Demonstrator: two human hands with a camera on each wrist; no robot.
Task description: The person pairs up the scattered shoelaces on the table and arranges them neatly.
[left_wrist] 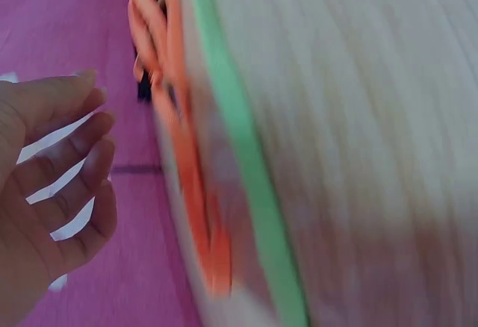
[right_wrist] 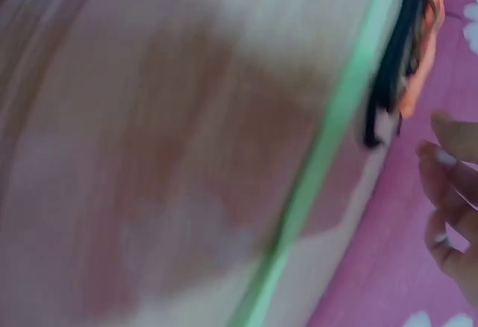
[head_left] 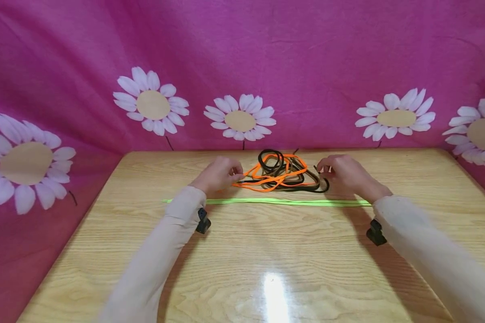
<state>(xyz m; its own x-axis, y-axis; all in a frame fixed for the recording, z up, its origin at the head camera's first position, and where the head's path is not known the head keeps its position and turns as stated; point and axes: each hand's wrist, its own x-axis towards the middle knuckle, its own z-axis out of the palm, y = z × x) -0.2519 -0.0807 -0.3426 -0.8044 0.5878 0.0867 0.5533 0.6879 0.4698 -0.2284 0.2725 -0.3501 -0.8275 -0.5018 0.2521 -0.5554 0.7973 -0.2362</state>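
A tangle of orange laces (head_left: 284,181), black laces (head_left: 271,162) and brown ones lies near the far edge of the table. In front of it a bright green lace (head_left: 275,201) stretches straight from left to right, doubled along its length. My left hand (head_left: 222,174) is at the tangle's left end; in the left wrist view its fingers (left_wrist: 89,136) are loosely bent with nothing between them. At the right end, beside a black lace tip, is my right hand (head_left: 341,172). The right wrist view shows its fingers (right_wrist: 441,181) relaxed and holding nothing.
The wooden table (head_left: 242,251) reaches back to a magenta cloth (head_left: 307,58) printed with white daisies, which also hangs along the left side. A small black camera (head_left: 203,221) sits on the left wrist, another camera (head_left: 376,233) on the right.
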